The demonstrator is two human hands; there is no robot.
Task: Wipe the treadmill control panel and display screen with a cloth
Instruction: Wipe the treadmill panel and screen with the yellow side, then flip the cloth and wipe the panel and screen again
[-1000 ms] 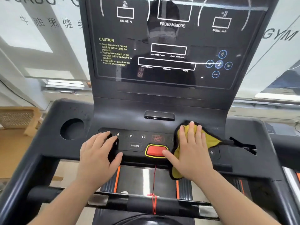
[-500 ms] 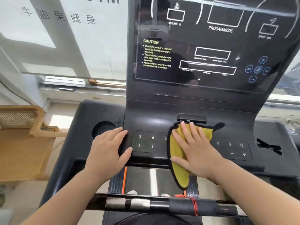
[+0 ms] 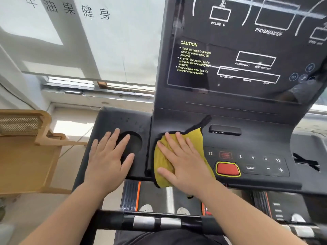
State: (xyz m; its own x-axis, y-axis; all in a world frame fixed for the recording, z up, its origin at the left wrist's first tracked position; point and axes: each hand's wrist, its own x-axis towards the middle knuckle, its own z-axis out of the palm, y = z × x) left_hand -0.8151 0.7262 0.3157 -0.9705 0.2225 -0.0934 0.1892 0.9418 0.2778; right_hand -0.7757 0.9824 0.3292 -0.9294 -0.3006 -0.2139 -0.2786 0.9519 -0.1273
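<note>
A yellow cloth (image 3: 194, 138) with a black edge lies flat on the left end of the black control panel (image 3: 256, 161). My right hand (image 3: 184, 161) presses down on the cloth with fingers spread, covering the left buttons. My left hand (image 3: 108, 160) rests flat and empty on the left console wing, fingers over the round cup holder (image 3: 135, 144). The dark display screen (image 3: 247, 50) rises above the panel, with white outlines and a yellow caution text. A red stop button (image 3: 227, 169) sits right of the cloth.
A handlebar (image 3: 159, 221) with metal pulse sensors crosses below my forearms. A small black port block (image 3: 224, 130) sits above the buttons. A wooden rack (image 3: 26, 147) stands at the left. A frosted window with lettering is behind the console.
My right hand has slid the cloth leftward across the panel, uncovering the red button and right buttons. My left hand has moved left off the buttons onto the cup holder wing.
</note>
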